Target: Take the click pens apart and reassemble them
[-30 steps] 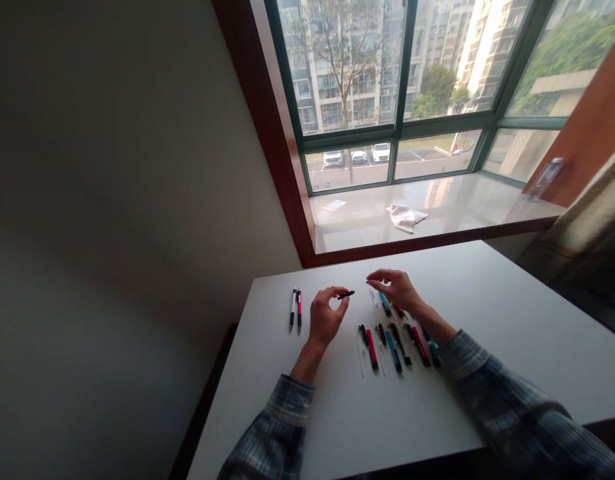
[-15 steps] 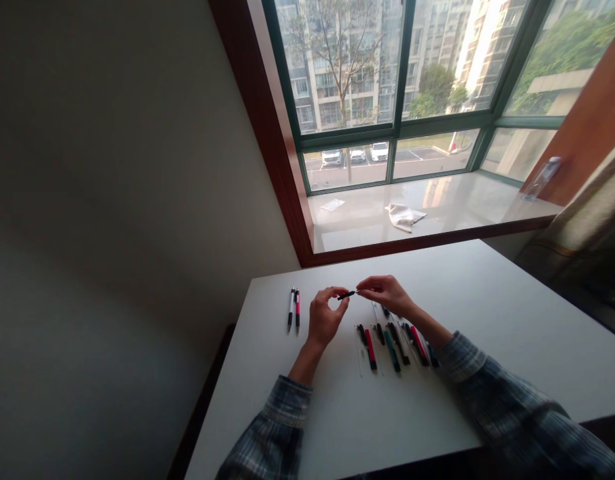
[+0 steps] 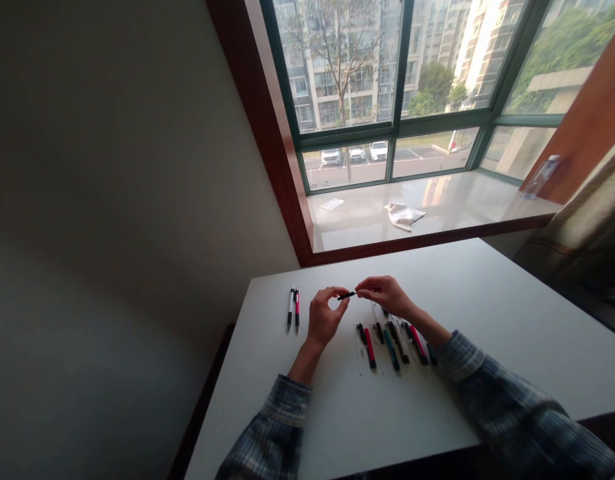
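Between the thumb and forefinger of my left hand (image 3: 324,319) is a short black pen part (image 3: 346,295), held nearly level above the table. My right hand (image 3: 387,295) is closed in a pinch at the right end of that part. What sits in its fingertips is too small to make out. Below my right hand lie loose pen pieces: a red barrel (image 3: 370,348), a dark green barrel (image 3: 391,350), black pieces (image 3: 361,333) and thin refills (image 3: 358,353). Two whole pens, a white and black pen (image 3: 290,310) and a pink and black pen (image 3: 297,311), lie left of my left hand.
The white table (image 3: 267,400) meets a wall on the left and a window sill (image 3: 357,230) behind. On the sill are a crumpled cloth (image 3: 404,216), a flat white packet (image 3: 332,205) and a clear bottle (image 3: 541,179). A curtain (image 3: 577,220) hangs at the right.
Both hands stay in nearly the same place around the black pen part. My right fingertips have shifted very slightly at its end. The pens on the table have not moved.
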Demonstrator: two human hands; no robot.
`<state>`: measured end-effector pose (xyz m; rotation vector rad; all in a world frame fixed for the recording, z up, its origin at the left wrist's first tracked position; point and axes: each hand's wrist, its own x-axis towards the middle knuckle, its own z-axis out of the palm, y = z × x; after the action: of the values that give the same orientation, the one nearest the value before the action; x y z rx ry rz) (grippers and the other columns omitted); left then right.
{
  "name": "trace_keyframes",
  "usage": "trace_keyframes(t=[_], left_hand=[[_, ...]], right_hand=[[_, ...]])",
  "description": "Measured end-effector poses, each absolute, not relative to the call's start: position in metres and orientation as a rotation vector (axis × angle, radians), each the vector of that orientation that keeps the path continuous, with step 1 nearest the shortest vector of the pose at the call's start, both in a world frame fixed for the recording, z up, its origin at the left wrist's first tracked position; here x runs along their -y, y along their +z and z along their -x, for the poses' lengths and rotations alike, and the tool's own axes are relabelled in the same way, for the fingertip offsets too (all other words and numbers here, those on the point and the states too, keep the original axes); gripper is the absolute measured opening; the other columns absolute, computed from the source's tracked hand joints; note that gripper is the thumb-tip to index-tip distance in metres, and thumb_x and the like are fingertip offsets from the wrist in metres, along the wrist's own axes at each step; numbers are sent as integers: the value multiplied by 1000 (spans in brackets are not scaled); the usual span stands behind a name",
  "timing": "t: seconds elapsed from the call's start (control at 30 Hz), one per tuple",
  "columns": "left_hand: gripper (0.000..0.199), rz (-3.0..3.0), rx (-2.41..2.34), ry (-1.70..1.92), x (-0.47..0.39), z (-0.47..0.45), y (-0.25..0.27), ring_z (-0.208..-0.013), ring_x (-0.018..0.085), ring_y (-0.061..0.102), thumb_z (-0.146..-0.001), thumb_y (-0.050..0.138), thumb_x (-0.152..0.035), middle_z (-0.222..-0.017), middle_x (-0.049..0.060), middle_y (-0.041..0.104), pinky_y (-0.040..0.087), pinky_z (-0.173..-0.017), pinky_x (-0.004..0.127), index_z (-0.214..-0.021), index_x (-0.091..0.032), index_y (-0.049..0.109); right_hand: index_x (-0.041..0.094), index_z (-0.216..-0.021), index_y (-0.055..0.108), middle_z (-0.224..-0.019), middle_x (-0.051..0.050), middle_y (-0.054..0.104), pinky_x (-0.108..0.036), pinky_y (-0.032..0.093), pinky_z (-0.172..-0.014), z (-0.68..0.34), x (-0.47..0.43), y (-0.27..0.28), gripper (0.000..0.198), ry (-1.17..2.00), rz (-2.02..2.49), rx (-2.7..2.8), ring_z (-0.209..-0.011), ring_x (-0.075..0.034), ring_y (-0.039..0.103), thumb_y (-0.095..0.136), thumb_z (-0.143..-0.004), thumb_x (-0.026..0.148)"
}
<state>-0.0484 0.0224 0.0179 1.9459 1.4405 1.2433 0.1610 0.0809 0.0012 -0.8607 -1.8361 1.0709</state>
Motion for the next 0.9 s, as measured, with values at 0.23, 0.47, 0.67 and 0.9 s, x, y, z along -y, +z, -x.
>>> trace_keyframes(t=[0.23, 0.47, 0.67, 0.9], left_hand=[[12, -1968, -1447, 1247, -23, 49, 18, -94, 24, 67, -90, 69, -27, -99, 4, 77, 54, -84, 40, -100, -24, 75], [12, -1975, -1439, 1258, -24, 49, 17, -95, 24, 68, -89, 71, -25, -100, 3, 78, 53, -87, 41, -100, -25, 76], [12, -1992, -1425, 1267, -23, 49, 18, -96, 24, 68, -89, 71, -22, -99, 3, 78, 54, -88, 41, -99, -25, 76], [12, -1978, -1440, 1255, -23, 49, 18, -91, 24, 67, -87, 73, -25, -97, 3, 78, 53, -85, 41, -98, -25, 77]], right_hand=[[22, -93, 78, -83, -3, 79, -28, 51, -69, -159, -77, 3, 31, 935, 952, 1917, -73, -18, 70, 66, -95, 49], [21, -84, 76, -76, -1, 77, -26, 44, -64, -157, -73, 4, 35, 819, 1025, 1977, -63, -15, 63, 60, -99, 48], [19, -73, 71, -70, -2, 74, -27, 46, -70, -155, -70, 7, 51, 843, 985, 2015, -66, -16, 66, 45, -105, 49], [21, -102, 72, -78, -2, 74, -26, 44, -60, -162, -75, 4, 36, 966, 922, 2034, -64, -15, 60, 61, -97, 54]])
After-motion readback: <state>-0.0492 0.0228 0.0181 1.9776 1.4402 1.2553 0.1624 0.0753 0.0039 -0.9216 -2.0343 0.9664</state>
